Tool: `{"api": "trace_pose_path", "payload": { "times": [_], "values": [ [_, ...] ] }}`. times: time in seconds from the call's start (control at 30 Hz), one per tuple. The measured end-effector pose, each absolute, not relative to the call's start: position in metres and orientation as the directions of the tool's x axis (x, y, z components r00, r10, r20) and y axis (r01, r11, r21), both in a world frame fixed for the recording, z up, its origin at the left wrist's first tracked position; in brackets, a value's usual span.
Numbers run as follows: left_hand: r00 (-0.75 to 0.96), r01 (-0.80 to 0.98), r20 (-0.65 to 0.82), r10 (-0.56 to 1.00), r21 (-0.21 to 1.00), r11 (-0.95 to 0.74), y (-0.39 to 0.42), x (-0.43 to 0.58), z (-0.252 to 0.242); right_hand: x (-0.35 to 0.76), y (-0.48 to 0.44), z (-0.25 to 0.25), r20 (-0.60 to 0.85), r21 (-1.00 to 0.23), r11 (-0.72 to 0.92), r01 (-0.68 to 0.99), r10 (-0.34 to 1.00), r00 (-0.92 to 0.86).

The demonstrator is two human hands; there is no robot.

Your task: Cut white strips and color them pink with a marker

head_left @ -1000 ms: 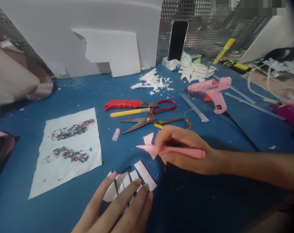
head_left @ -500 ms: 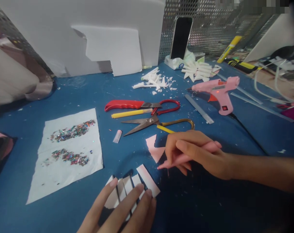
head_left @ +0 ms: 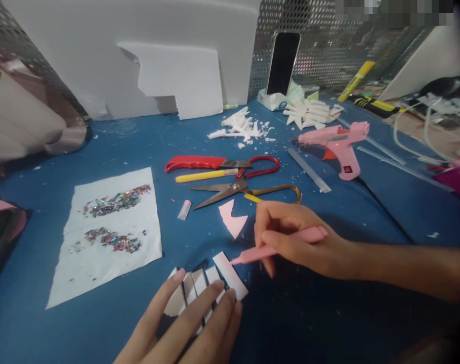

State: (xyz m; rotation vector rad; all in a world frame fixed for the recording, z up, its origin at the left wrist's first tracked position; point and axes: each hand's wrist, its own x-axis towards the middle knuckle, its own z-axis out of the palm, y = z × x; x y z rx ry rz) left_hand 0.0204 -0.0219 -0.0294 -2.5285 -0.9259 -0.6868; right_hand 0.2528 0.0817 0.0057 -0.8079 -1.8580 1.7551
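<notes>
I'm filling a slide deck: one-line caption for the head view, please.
Right hand holding a pink pen at a pale strip's edge, left hand over more strips, scissors beyond.

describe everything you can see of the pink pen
The pink pen is slim and looks like plastic, its front tapering to a narrow, uncapped tip. The right hand grips it along the middle, the rear end showing past the fingers. It slants across the view, tip toward the left and lower. The tip is at the edge of a pink-tinted white strip; whether they touch is unclear.
</notes>
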Motion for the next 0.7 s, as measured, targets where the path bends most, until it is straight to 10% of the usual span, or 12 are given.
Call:
{"api": "trace_pose_path", "payload": {
  "times": [0.7],
  "values": [
    [0.645, 0.675, 0.579, 0.498, -0.127, -0.727, -0.0222, 0.021, -0.0314, 0.2503, 0.0818, 0.0009, -0.113, -0.985, 0.027, 0.172, 0.65, -0.752]
  ]
}}
